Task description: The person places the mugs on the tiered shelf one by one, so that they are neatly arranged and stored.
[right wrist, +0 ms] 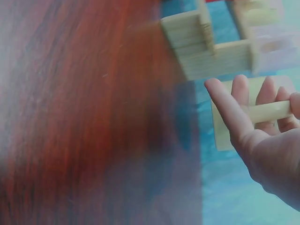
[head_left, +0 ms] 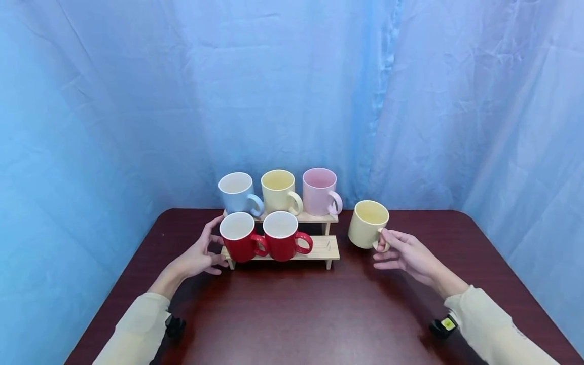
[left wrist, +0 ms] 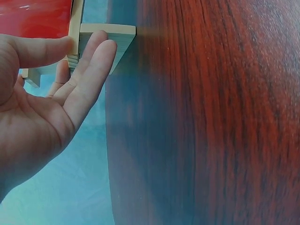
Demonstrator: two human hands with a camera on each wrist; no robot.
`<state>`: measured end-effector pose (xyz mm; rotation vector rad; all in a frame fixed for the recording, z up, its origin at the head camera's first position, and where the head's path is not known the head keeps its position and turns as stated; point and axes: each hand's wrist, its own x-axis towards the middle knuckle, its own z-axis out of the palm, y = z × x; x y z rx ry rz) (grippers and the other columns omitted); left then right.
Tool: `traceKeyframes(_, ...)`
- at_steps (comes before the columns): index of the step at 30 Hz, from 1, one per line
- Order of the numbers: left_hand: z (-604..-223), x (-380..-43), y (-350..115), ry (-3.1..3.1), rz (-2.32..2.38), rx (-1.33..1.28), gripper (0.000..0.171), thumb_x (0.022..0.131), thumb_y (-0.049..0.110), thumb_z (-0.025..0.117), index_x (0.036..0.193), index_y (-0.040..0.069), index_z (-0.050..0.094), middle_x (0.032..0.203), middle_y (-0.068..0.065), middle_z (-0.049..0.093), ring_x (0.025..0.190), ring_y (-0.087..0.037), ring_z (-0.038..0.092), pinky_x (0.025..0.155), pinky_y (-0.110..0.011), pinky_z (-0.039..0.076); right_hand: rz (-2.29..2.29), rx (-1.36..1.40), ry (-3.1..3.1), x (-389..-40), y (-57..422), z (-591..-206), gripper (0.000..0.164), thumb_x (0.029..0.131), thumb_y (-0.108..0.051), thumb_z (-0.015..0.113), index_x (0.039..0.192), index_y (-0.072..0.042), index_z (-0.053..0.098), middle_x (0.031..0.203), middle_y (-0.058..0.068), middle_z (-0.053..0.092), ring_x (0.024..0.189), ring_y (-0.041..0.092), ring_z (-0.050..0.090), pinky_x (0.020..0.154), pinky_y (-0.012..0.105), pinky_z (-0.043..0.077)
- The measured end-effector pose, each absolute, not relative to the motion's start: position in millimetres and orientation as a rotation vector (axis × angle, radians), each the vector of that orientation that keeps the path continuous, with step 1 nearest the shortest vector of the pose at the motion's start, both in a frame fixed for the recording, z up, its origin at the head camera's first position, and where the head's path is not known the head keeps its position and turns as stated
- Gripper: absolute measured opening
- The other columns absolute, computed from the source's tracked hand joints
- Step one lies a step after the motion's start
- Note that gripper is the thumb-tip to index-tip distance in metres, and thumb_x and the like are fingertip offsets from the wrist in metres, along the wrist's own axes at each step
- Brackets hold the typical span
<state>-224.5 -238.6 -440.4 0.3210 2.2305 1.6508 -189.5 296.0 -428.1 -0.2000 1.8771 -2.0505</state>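
My right hand [head_left: 408,253] pinches the handle of a pale yellow mug [head_left: 367,225], held tilted to the right of a two-step wooden rack [head_left: 326,248]. In the right wrist view, thumb and fingers meet at that handle [right wrist: 269,111], the other fingers extended. My left hand [head_left: 201,256] is at the rack's left end, its fingers mostly straight. The left wrist view has the thumb by the shelf edge, beside a red mug [left wrist: 35,18]. Two red mugs, a left one [head_left: 239,243] and a right one [head_left: 280,243], stand on the lower step.
On the upper step stand a light blue mug [head_left: 234,195], another yellow mug [head_left: 276,192] and a pink mug [head_left: 318,195], handles towards the right. The rack is on a dark red wooden table [head_left: 292,314]. Blue curtains [head_left: 283,91] hang behind and at both sides.
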Motion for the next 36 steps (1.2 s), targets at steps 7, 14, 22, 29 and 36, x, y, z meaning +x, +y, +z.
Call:
traceKeyframes(7,-440.4,-221.6,-241.4,2.239,1.641,0.329,0.102,0.089,-0.012,0.056,0.159,0.035,0.0,0.129,-0.025,0.033,0.092,-0.046,0.069,0.072,-0.059,0.059,-1.979,-0.451,1.788,-168.4,295.9,-409.4,0.029,0.112,-0.018,0.036,0.099,-0.007,0.06,0.095,0.004,0.062,0.094,0.026,0.072,0.09,0.061,0.052)
traceKeyframes(14,-440.5,-223.8,-241.7,2.236,1.649,0.33,0.102,0.089,-0.013,0.055,0.158,0.036,0.0,0.129,-0.025,0.032,0.092,-0.046,0.069,0.071,-0.059,0.059,-1.888,-0.64,1.717,-162.5,278.8,-403.0,0.028,0.112,-0.01,0.033,0.1,0.0,0.057,0.096,0.007,0.063,0.094,0.023,0.071,0.09,0.057,0.054)
traceKeyframes(22,-441.1,-225.0,-238.2,2.256,1.637,0.312,0.101,0.088,-0.013,0.057,0.158,0.037,0.003,0.129,-0.026,0.033,0.092,-0.043,0.069,0.072,-0.057,0.06,-1.776,-0.607,1.824,-175.1,251.2,-406.3,0.029,0.111,-0.017,0.041,0.098,0.006,0.052,0.09,0.012,0.063,0.087,0.023,0.07,0.09,0.064,0.051)
traceKeyframes(29,-442.2,-223.5,-234.8,2.238,1.649,0.311,0.102,0.088,-0.012,0.059,0.158,0.037,0.002,0.13,-0.025,0.033,0.093,-0.043,0.069,0.073,-0.057,0.059,-1.784,-0.571,1.823,-187.9,238.4,-415.1,0.032,0.11,-0.021,0.044,0.099,0.008,0.051,0.087,0.012,0.062,0.085,0.025,0.07,0.092,0.065,0.05)
traceKeyframes(36,-442.5,-221.9,-233.3,2.24,1.647,0.304,0.105,0.087,-0.012,0.061,0.159,0.037,0.001,0.131,-0.025,0.034,0.094,-0.043,0.069,0.073,-0.058,0.059,-1.768,-0.604,1.81,-199.9,237.5,-421.7,0.03,0.11,-0.021,0.046,0.099,0.007,0.051,0.086,0.012,0.061,0.086,0.028,0.07,0.092,0.063,0.051)
